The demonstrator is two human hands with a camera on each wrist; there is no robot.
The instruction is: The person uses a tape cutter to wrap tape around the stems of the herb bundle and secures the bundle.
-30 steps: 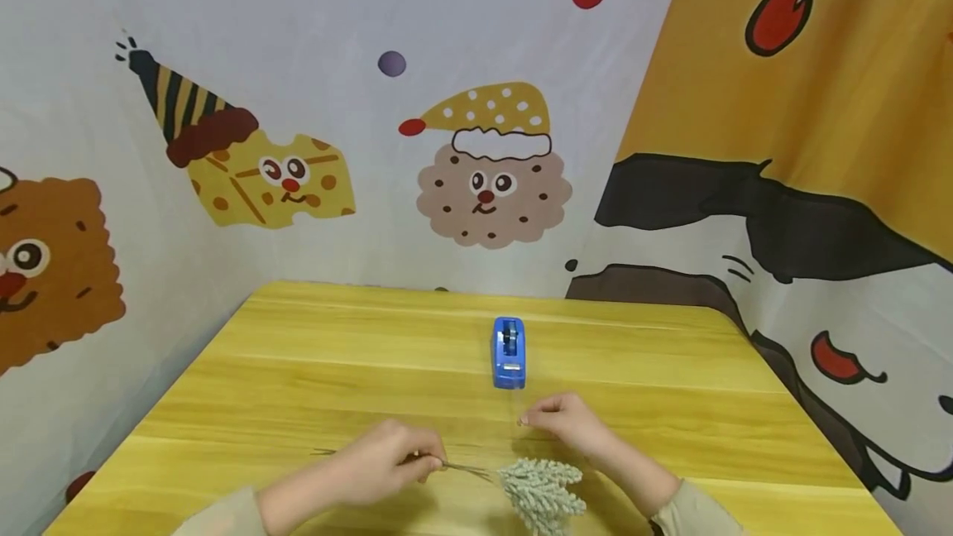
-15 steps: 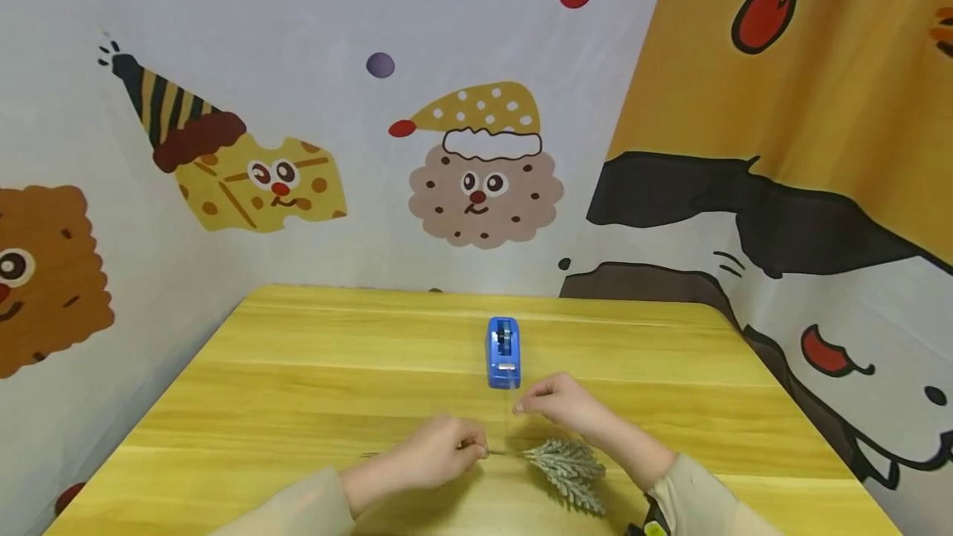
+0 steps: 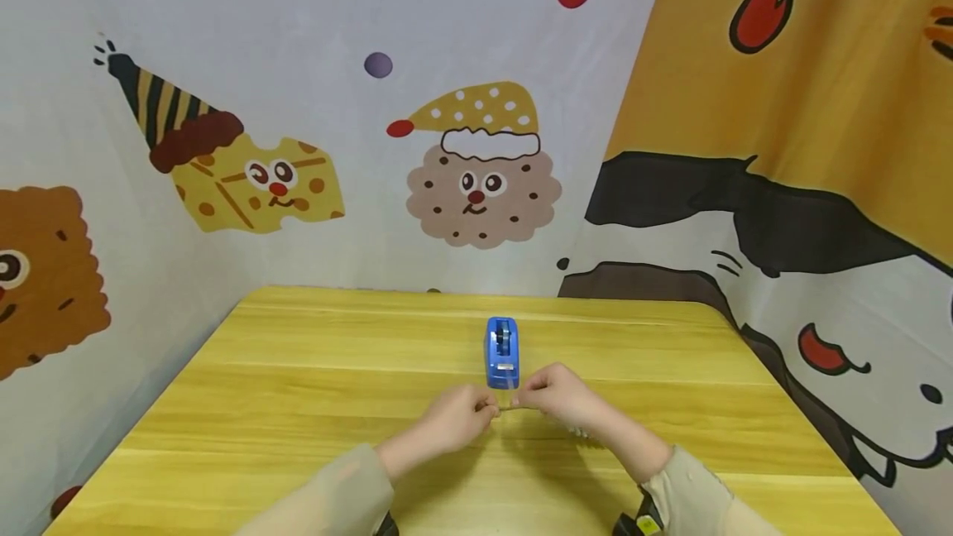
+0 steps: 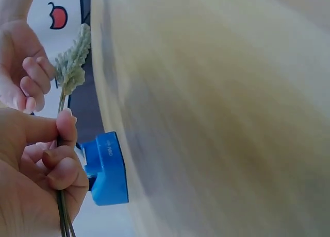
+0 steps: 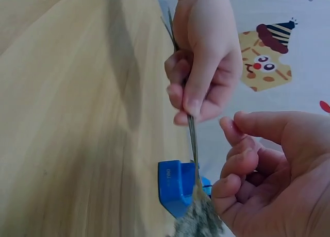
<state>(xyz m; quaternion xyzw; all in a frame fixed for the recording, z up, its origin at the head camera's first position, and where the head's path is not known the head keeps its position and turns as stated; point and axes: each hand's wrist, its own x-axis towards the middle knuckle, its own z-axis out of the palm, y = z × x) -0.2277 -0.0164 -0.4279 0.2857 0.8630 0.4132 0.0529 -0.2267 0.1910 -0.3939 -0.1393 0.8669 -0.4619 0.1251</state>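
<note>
My left hand grips the thin dark stems of a pale green dried flower bunch, thumb and fingers curled round them. In the right wrist view the stems run out past the left fingertips to the fluffy heads. My right hand pinches the end of a clear tape strip between thumb and forefinger. That strip comes from a blue tape dispenser just beyond both hands. The stems lie close by the strip. In the head view the right forearm hides most of the flower heads.
A yellow wood-grain table spreads under the hands. Behind it hangs a cloth printed with cartoon figures, which also covers both sides. Dark wrist straps show at the sleeves.
My left hand has carried the flower bunch right and forward, up beside the tape strip. My right hand has shifted slightly forward, still pinching the tape.
</note>
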